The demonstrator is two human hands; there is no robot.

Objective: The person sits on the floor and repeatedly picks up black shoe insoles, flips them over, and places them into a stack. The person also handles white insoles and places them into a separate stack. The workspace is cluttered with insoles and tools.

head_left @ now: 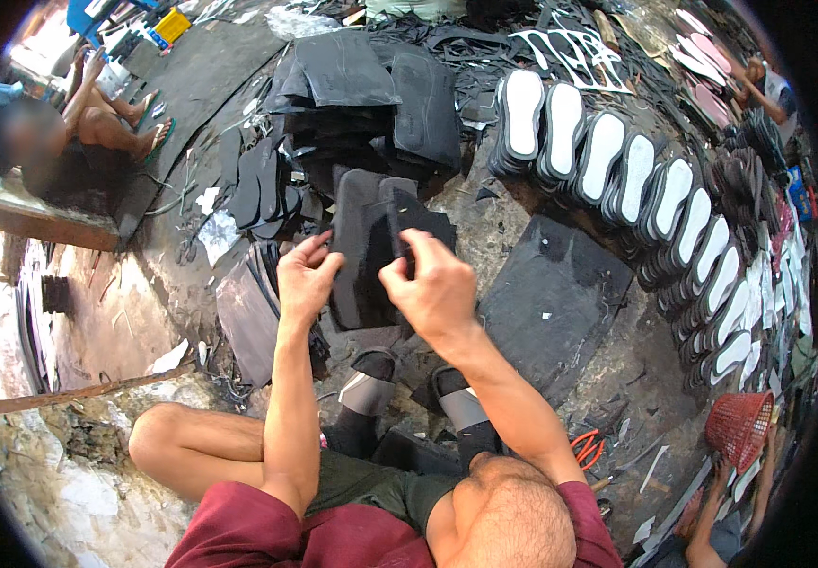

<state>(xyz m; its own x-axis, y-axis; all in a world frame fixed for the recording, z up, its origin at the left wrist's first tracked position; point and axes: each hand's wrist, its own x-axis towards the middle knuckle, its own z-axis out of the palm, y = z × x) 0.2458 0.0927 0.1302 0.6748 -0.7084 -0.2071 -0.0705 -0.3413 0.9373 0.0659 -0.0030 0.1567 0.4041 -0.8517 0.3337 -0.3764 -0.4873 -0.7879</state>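
Head view: on the scrap-littered floor (574, 383), white-topped sole stacks (603, 161) curve along the right; the left hand (308, 276) and right hand (435, 284), fingers bent, flank a black foam piece (359, 260), grip unclear.

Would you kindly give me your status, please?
Left fingers left of dark flat piece; right fingers at its right; both grips unclear; stacked dark sheets beyond.
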